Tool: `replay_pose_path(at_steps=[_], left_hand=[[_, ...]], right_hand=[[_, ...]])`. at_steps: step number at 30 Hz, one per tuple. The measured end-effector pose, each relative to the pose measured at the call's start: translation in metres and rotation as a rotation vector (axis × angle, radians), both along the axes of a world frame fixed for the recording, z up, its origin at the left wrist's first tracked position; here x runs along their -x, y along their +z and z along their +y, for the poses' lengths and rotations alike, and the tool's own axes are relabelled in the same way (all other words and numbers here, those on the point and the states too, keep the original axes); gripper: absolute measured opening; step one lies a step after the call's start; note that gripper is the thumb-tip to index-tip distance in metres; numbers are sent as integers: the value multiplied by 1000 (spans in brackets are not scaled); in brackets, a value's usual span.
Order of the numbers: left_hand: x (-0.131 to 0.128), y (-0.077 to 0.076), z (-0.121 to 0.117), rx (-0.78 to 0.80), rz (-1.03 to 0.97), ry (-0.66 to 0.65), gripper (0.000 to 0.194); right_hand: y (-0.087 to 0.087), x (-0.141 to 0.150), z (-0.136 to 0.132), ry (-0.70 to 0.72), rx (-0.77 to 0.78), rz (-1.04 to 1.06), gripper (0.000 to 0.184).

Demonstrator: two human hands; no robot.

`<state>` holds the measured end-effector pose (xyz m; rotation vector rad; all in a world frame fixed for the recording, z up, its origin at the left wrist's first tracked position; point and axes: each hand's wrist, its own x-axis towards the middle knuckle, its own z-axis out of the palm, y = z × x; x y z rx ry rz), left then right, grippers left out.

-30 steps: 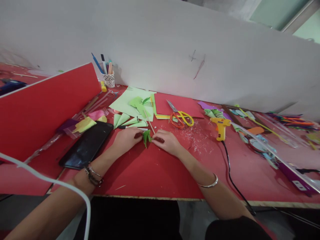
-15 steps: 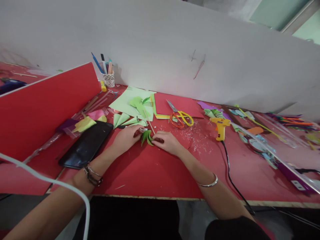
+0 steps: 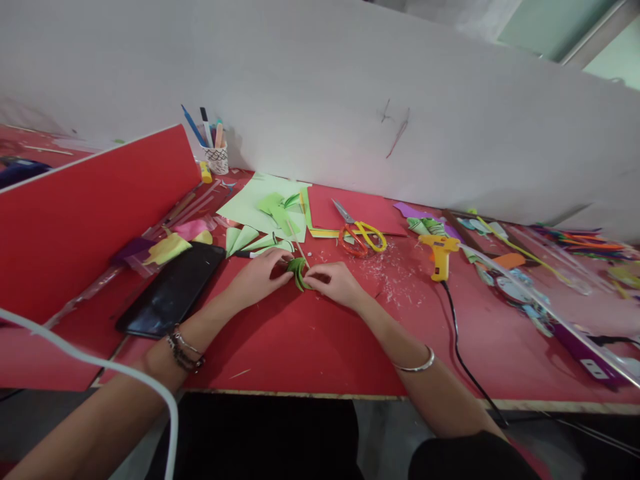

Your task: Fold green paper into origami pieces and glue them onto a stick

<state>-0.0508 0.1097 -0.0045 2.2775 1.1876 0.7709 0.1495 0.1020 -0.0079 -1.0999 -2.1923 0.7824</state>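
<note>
Between my hands is a small green paper piece with curved, leaf-like strips. My left hand is closed, thumb and fingertips pinching its left side. From the right, my right hand pinches the piece's other edge between thumb and forefinger. A thin wooden stick slants away behind the piece, its near end close to my right fingertips; whether it touches them I cannot tell. Just beyond my left hand lie light green folded paper cones and a pen-like item partly hidden by my fingers.
Scissors lie on red paper beyond my right hand. A yellow glue gun with a black cord is to the right. A black phone lies left, near a cup of pens. A white cable crosses my left forearm.
My left thumb has come down onto the green paper piece, and the piece has turned slightly between my fingers. Both hands stay in nearly the same place.
</note>
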Motion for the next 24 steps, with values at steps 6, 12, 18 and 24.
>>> replay_pose_path(at_steps=[6, 12, 18, 24], left_hand=[[0, 3, -2, -78, 76, 20, 14], [-4, 5, -7, -51, 217, 131, 15], [-3, 3, -6, 47, 176, 168, 20], [-1, 2, 1, 179, -108, 165, 26]], right_hand=[[-6, -2, 6, -201, -92, 97, 11], [-10, 1, 7, -178, -130, -8, 20], [-10, 3, 7, -140, -145, -79, 23], [-7, 5, 4, -204, -117, 93, 28]])
